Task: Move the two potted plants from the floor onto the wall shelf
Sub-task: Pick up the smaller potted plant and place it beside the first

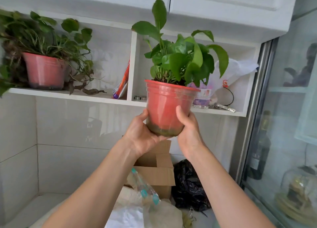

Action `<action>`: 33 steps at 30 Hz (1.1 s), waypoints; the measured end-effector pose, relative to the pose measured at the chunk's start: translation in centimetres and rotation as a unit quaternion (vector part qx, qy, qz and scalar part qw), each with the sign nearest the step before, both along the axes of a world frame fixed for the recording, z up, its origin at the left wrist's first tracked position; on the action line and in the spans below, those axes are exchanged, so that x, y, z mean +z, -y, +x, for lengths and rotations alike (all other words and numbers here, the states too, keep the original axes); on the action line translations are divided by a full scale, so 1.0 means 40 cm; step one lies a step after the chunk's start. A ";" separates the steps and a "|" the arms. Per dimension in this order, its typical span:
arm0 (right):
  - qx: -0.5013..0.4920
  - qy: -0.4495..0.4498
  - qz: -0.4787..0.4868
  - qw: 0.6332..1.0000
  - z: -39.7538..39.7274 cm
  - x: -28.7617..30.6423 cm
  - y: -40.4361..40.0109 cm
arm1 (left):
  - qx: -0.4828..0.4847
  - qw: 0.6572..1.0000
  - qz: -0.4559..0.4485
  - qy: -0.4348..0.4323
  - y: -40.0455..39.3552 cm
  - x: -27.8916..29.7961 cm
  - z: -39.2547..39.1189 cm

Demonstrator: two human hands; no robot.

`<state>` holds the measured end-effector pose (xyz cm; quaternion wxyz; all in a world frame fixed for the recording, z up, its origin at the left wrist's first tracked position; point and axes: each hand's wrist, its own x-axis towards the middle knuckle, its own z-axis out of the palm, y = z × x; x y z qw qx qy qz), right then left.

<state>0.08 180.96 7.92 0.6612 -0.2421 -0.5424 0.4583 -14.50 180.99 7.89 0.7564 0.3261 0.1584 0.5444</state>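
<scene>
- The second potted plant (167, 107) is in the air, held up in front of the right-hand bay of the wall shelf (77, 94), its base below the level of the shelf board and its rim above it.
- The first potted plant (44, 71) already stands upright in the left bay of the shelf, so by my reading half the task is done.
- The left hand (142, 135) cups the pot from below and on its left side, palm under the base, thumb up against the wall of the pot.
- The right hand (188, 128) presses on the pot's right side, thumb laid across the front; both grips are closed on the pot, neither spread free.
- The pot stands nearly upright, leaning slightly, its long axis running up and down, leaves reaching up in front of the cabinet (223, 4) overhead.
- The relation that matters: the open shelf spot lies ahead of and a little above the hands, so the pot must rise, then go forward.
- Both hands are about equally near; the right sits closer to the cluttered end.
- A plastic bag (236, 70) and small metal clips (224, 107) lie in that right bay, so free room looks tight, likely nearest the divider (132, 64).
</scene>
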 end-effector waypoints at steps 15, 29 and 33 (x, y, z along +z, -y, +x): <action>-0.043 0.006 0.061 0.997 -0.024 0.123 -0.127 | 0.275 0.918 0.144 -0.245 -0.088 0.137 0.020; -0.070 0.035 0.092 0.993 -0.038 0.165 -0.258 | 0.348 0.813 0.257 -0.390 -0.208 0.215 -0.021; -0.079 0.051 0.094 0.991 -0.049 0.154 -0.298 | 0.303 0.823 0.275 -0.395 -0.230 0.215 -0.021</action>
